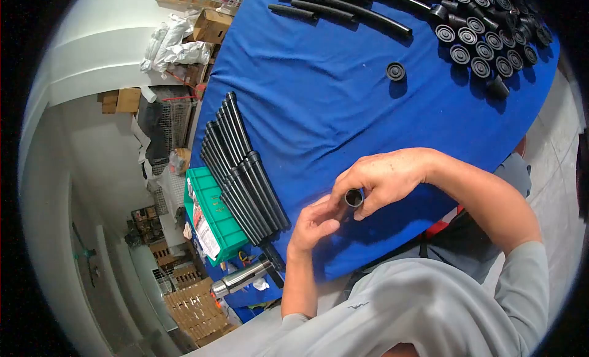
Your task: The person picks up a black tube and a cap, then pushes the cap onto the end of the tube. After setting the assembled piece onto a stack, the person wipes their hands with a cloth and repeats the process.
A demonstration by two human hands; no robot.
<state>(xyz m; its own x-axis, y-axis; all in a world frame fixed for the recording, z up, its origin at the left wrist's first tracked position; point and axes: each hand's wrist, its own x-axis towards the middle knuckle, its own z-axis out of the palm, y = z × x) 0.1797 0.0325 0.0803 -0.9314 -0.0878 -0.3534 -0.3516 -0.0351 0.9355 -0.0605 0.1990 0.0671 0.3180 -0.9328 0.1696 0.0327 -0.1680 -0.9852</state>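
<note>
Black tube (354, 198) in hands (388, 182); paper (207, 233), perhaps label, illegible.

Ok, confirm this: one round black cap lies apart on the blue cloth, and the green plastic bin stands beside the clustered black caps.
Not quite: the head view shows the green plastic bin beside the long black tubes. One round black cap does lie apart on the blue cloth.
</note>
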